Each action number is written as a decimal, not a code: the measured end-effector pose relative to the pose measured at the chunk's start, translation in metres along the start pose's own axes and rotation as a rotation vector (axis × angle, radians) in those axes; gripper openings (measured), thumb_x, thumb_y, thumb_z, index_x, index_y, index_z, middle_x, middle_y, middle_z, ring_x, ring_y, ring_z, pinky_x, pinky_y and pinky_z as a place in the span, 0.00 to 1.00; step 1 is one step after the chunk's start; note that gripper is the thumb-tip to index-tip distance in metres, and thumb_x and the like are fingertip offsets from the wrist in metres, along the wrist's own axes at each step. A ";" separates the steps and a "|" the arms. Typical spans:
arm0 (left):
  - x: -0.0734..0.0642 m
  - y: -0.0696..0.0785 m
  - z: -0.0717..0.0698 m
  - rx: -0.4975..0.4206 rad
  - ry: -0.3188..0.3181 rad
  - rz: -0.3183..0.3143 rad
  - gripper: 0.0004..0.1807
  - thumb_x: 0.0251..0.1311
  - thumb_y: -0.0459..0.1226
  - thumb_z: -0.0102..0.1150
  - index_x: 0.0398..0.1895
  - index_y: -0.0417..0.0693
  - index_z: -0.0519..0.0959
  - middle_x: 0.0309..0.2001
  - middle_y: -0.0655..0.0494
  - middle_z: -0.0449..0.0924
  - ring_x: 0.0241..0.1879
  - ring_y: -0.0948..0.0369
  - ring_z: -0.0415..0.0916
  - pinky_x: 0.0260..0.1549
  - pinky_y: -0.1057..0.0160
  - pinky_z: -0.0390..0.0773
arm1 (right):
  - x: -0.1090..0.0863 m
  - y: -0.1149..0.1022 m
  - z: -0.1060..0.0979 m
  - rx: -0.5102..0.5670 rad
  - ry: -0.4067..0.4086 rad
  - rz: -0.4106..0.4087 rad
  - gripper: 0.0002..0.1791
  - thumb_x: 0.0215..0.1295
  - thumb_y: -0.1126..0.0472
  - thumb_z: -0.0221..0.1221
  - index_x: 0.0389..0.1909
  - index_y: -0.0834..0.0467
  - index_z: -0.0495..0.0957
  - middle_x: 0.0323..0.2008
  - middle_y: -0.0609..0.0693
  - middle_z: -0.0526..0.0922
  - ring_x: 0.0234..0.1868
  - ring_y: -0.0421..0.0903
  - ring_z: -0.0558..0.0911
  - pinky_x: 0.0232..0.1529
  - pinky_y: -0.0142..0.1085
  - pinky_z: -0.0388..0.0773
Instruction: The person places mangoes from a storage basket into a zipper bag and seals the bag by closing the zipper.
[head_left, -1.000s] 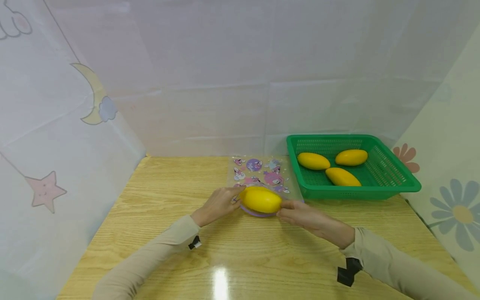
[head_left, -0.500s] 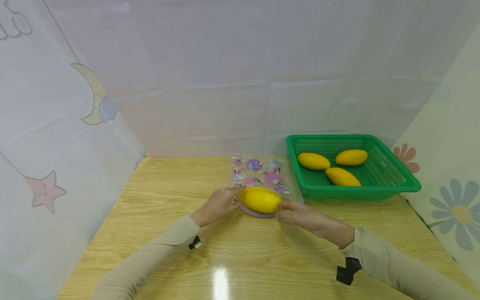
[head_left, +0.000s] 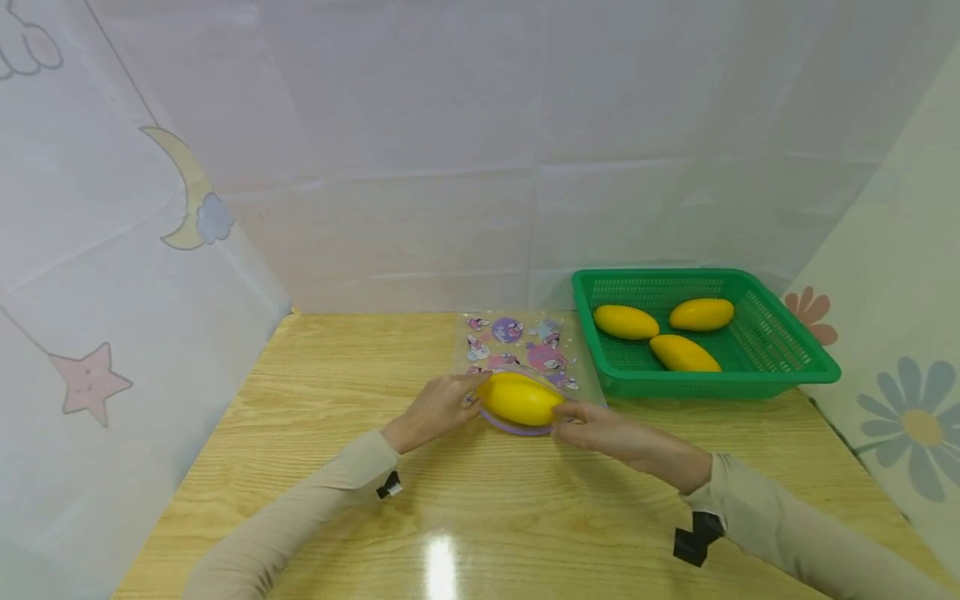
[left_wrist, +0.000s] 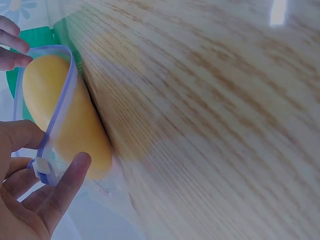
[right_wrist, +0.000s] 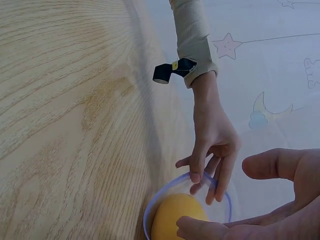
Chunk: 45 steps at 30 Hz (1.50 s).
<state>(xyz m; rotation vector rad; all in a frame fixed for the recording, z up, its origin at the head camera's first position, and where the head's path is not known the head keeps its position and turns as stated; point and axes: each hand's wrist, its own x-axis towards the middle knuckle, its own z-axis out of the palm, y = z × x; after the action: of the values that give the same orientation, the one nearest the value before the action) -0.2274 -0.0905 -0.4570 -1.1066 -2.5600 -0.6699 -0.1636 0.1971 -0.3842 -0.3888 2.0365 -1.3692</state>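
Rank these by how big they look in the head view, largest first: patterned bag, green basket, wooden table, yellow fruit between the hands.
1. Wooden table
2. Green basket
3. Patterned bag, partly covered, yet its visible part still looks larger than the fruit
4. Yellow fruit

You have four yellow fruits in all: one yellow fruit [head_left: 521, 400] in the mouth of one printed bag [head_left: 517, 340] with one slider [left_wrist: 44, 170], and three yellow fruits [head_left: 686, 354] in one green basket [head_left: 697, 385]. Your two hands, one left hand [head_left: 438, 407] and one right hand [head_left: 621, 437], come with two sleeves [head_left: 795, 517] and two black wrist pieces [head_left: 697, 537] above one table [head_left: 337, 367]. Around you, the head view's wall coverings show one star [head_left: 92, 385], one moon [head_left: 178, 175], one cloud [head_left: 215, 218] and two flowers [head_left: 921, 427].
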 end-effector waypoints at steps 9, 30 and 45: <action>-0.001 -0.002 0.001 0.007 0.007 0.020 0.23 0.58 0.30 0.68 0.58 0.36 0.78 0.51 0.43 0.83 0.12 0.72 0.47 0.11 0.75 0.56 | -0.002 -0.001 -0.007 -0.008 -0.022 -0.079 0.38 0.73 0.56 0.54 0.70 0.77 0.53 0.70 0.74 0.56 0.67 0.67 0.64 0.66 0.62 0.59; -0.001 -0.004 0.003 0.021 0.029 0.023 0.24 0.55 0.30 0.70 0.57 0.36 0.79 0.50 0.44 0.84 0.11 0.77 0.42 0.10 0.76 0.53 | 0.010 -0.001 -0.033 0.012 0.015 -0.143 0.26 0.72 0.61 0.56 0.62 0.77 0.68 0.64 0.72 0.67 0.58 0.64 0.75 0.54 0.48 0.78; 0.001 -0.002 0.002 0.009 0.008 0.009 0.23 0.57 0.30 0.68 0.57 0.36 0.79 0.52 0.42 0.83 0.13 0.72 0.47 0.12 0.75 0.55 | 0.008 -0.008 -0.053 -0.112 0.065 -0.122 0.22 0.72 0.58 0.58 0.59 0.70 0.76 0.61 0.65 0.75 0.60 0.61 0.73 0.56 0.52 0.76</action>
<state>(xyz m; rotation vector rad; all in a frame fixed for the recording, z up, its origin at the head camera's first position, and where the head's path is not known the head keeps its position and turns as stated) -0.2297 -0.0901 -0.4592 -1.1098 -2.5476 -0.6589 -0.2049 0.2274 -0.3668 -0.5321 2.1808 -1.3584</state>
